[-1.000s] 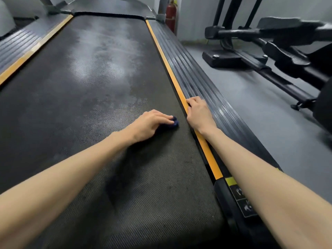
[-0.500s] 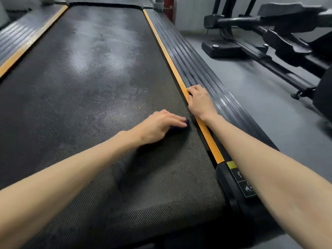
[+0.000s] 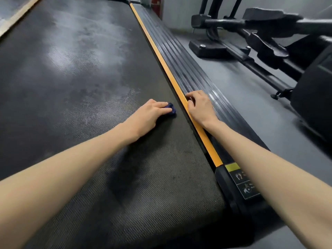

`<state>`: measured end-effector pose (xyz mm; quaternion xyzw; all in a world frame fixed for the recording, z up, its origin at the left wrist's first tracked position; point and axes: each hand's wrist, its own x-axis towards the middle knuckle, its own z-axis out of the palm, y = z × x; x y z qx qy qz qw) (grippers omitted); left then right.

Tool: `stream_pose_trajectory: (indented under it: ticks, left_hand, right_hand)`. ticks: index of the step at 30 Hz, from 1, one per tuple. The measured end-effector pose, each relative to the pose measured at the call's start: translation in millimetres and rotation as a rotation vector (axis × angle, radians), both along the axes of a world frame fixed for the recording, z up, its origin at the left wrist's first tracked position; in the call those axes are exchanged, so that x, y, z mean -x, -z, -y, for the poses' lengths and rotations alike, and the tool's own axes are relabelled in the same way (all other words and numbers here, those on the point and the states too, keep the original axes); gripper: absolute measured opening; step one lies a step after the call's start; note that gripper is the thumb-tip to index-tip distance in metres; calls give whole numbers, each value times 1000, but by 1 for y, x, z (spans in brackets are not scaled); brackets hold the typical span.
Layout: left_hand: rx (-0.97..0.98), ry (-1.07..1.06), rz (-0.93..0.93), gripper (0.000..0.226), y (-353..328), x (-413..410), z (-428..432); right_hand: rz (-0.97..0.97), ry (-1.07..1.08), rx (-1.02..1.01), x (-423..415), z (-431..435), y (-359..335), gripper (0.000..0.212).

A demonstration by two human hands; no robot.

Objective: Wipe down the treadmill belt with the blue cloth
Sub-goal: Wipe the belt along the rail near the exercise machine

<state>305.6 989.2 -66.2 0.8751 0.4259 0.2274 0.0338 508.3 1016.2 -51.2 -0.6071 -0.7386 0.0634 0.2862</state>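
Note:
The black textured treadmill belt [image 3: 75, 90] fills the left and middle of the head view, with pale damp patches farther up. My left hand [image 3: 149, 117] lies on the belt close to its right edge and grips a small bunched blue cloth [image 3: 170, 109], of which only a dark blue corner shows past my fingers. My right hand [image 3: 199, 106] rests on the ribbed side rail [image 3: 194, 76], its fingers curled over the orange strip [image 3: 161, 56] between rail and belt.
An elliptical trainer [image 3: 265, 38] stands on the grey floor [image 3: 242, 90] to the right. A red fire extinguisher [image 3: 158, 8] is at the far end. A black end cap with warning stickers [image 3: 242, 184] closes the rail near me.
The view has shifted forward and left along the belt. My left hand and the cloth have stayed by the belt's right edge; my right hand keeps its place on the rail.

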Motion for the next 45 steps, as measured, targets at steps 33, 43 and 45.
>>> stream_pose_trajectory:
  ticks: [33,43,45]
  left_hand:
    - [52,4,-8,32,1,-21,70]
    - [215,276,86,35,1,-35,129]
    - [190,312,13,38,-2,-29,123]
  right_hand:
    - [15,-56,7,-13,38,0,35]
    - [31,-45,13,-13,38,-1,33]
    - [24,-50,16,-13,39,-1,33]
